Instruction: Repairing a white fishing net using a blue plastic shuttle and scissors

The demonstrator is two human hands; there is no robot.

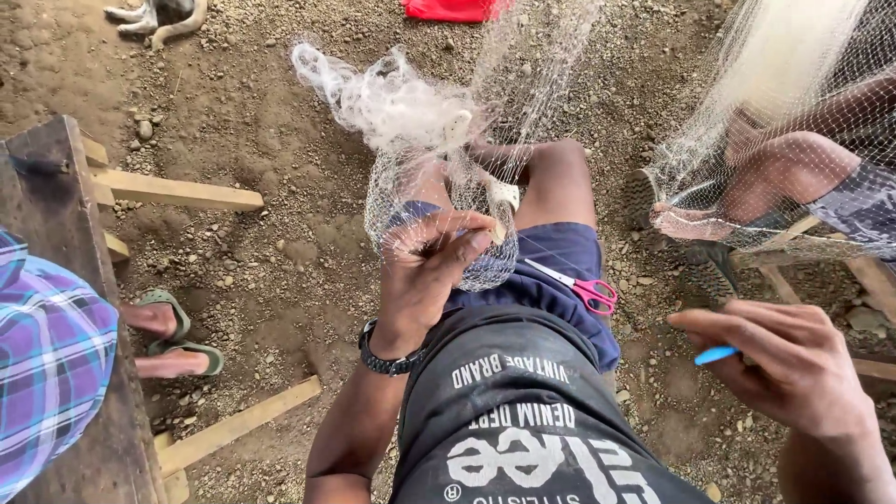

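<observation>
A white fishing net [411, 121] lies bunched over my knees and stretches up toward the top of the view. My left hand [431, 266] pinches a fold of the net's mesh over my lap, a black watch on its wrist. Out at the lower right, apart from the net, my right hand [789, 359] grips a small blue netting needle [715, 355]. Scissors with pink handles [583, 287] rest on my blue shorts.
At the right another person's legs [784, 177] sit under more net. A person in a plaid shirt [47, 355] sits on a wooden bench [56, 187] at left, feet in green sandals [173, 331]. The floor is gravelly dirt; a red object [448, 9] lies at top.
</observation>
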